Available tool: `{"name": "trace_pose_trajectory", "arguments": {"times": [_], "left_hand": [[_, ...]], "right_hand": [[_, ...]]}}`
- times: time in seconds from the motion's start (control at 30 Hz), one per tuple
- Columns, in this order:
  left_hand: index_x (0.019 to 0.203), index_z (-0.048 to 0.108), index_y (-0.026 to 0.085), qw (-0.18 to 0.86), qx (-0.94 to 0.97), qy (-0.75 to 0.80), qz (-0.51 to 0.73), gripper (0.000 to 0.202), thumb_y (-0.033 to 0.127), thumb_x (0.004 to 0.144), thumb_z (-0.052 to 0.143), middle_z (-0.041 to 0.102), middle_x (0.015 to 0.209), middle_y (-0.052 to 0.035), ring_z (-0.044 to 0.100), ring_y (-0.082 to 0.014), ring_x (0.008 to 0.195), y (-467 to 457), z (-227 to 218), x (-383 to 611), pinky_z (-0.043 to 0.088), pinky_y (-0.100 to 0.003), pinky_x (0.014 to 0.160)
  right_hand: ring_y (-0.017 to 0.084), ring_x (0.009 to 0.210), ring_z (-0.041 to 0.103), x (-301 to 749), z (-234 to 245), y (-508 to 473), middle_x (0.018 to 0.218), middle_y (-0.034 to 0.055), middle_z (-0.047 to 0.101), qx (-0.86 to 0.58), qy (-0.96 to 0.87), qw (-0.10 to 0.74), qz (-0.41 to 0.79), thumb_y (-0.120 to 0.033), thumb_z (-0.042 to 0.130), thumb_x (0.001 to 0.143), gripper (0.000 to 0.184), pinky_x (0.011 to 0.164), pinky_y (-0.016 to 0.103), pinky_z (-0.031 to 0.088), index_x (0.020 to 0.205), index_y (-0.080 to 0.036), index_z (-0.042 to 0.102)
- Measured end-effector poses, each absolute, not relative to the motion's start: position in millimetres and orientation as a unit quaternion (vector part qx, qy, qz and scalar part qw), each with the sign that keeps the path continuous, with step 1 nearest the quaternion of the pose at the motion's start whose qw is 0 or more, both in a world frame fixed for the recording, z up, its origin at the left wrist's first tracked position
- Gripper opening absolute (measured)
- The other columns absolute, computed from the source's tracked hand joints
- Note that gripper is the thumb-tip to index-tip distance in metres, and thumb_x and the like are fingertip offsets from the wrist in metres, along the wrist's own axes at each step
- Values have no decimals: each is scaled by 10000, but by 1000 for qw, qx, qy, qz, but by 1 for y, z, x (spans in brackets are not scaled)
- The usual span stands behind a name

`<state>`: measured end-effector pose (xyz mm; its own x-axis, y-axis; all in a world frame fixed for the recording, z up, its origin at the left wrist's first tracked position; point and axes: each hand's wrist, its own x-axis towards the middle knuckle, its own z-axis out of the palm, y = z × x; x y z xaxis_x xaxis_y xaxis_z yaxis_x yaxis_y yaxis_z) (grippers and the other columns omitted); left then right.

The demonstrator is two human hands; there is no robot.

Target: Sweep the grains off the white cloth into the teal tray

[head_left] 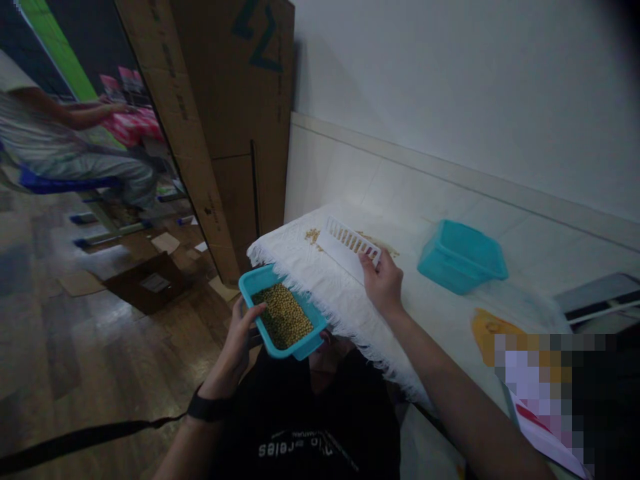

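My left hand [243, 333] grips the side of a turquoise plastic basket [274, 349], its thumb over the rim. Many small yellow soybeans [287, 319] lie in the basket, which is held just off the table's fringed edge. In my right hand [383, 280] is a white slotted plastic piece [345, 250], pinched at its near end and held low over the white cloth [310, 260]. Loose soybeans [313, 235] lie on the cloth beside the slotted piece, and more show behind it.
A second turquoise basket [463, 257] stands on the table near the wall. An orange-yellow packet [493, 330] lies at the right. A tall cardboard box [240, 133] stands at the table's left end. Further left, a seated person [45, 127] works, and an opened carton [145, 283] lies on the floor.
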<state>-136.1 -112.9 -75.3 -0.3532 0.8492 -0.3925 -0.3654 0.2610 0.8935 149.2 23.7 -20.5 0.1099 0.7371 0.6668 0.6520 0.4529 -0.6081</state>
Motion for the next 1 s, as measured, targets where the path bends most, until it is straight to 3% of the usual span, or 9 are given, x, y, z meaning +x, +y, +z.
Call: {"name": "trace_pose_trajectory", "arguments": {"times": [0.6,0.8,1.0], "left_hand": [[1686,451,275,539,185,595,566,913,432,867,825,743,1414,-156,808,-315,931,-112,-77,-134,666,-421,703],[1665,473,285,536,190,593,570,879,434,875,827,719,1461,-150,804,-307,980,-112,-78,-135,674,-409,709],[1673,461,273,540,189,595,565,912,448,859,833,751,1387,-157,805,-290,880,-113,-76,-136,659,-404,689]], "right_hand": [[184,505,554,150,-18,23,621,-8,641,-522,-668,530,24,-795,544,1031,559,545,295,433,886,-261,627],[220,575,652,145,-18,21,691,29,711,-516,-667,535,47,-812,554,1010,565,555,304,462,897,-263,622],[221,569,660,142,-19,16,687,26,717,-507,-676,530,65,-795,577,1013,545,544,306,468,879,-269,624]]}}
